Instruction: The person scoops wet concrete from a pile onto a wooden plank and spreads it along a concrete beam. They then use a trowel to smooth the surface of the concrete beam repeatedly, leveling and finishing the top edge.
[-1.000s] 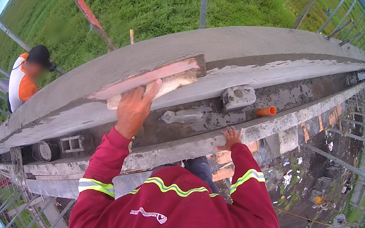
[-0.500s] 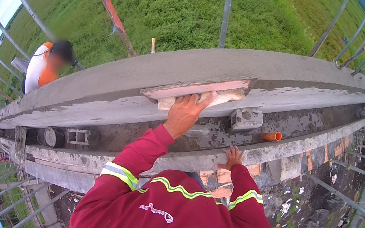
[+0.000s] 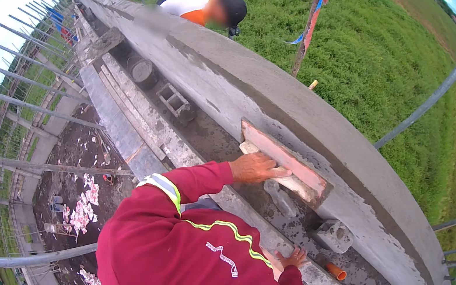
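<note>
My left hand [image 3: 258, 168] is closed around the light wooden handle of a plastering float [image 3: 300, 170] with a pinkish board. The float is at the pale inner face of the curved concrete wall [image 3: 353, 134], below a darker band of wet mortar. Whether its far side touches the wall, I cannot tell. My right hand [image 3: 292, 258] lies with fingers spread on the concrete ledge [image 3: 330, 284] at the near side of the trough, holding nothing. Close to it an orange pipe end [image 3: 335, 271] sticks up, and a grey concrete block [image 3: 334, 235] sits in the trough.
A hollow block [image 3: 175, 102] and a round mortar-caked container [image 3: 143, 72] stand farther along the trough. Another person [image 3: 201, 6] bends beyond the wall. Metal poles [image 3: 435, 94] rise outside it. Behind the ledge the ground drops lower, with scattered litter [image 3: 84, 202].
My view has turned toward the left end of the wall. The float, still in my left hand, has come down from the wall's upper edge onto its inner face. My right hand stays on the ledge.
</note>
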### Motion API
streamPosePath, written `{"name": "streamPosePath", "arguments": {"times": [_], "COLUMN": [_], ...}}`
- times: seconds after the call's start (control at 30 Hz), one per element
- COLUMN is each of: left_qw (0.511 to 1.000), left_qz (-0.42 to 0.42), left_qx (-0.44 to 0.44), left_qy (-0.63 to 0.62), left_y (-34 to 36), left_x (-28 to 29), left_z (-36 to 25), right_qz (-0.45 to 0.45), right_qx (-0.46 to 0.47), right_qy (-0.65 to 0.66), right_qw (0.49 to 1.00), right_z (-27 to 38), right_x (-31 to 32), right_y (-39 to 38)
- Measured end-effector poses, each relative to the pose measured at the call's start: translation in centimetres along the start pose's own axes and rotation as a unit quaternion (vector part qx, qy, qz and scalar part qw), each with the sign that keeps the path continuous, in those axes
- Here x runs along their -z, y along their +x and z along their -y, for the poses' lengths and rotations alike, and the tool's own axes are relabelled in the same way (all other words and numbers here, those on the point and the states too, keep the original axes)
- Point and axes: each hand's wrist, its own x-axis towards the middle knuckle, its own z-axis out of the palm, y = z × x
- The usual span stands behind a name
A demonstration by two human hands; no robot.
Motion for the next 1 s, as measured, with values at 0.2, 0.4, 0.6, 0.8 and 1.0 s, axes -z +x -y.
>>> {"name": "streamPosePath", "arguments": {"times": [0.2,0.4,0.6,0.8,1.0], "left_qw": [0.988,0.99,0.992,0.991,0.992], "left_qz": [-0.011,-0.016,0.075,-0.002,-0.015], "left_qx": [-0.025,-0.03,-0.014,-0.019,-0.018], "left_qy": [0.151,0.137,0.097,0.134,0.127], "left_y": [-2.5,-6.0,-14.8,-17.0,-16.9], "left_x": [10.3,10.9,6.1,13.8,14.7], "left_z": [10.2,21.3,27.0,30.1,37.0], "right_qz": [0.033,-0.038,0.097,0.143,0.176], "right_qx": [-0.04,0.111,0.097,-0.001,-0.033], "right_qy": [-0.06,-0.001,-0.041,-0.106,-0.139], "right_qw": [0.997,0.993,0.99,0.984,0.974], "right_z": [0.0,11.1,28.2,33.0,33.3], "right_x": [-0.3,-3.3,-7.2,-7.3,-7.6], "right_y": [0.6,3.4,3.3,3.7,4.7]}}
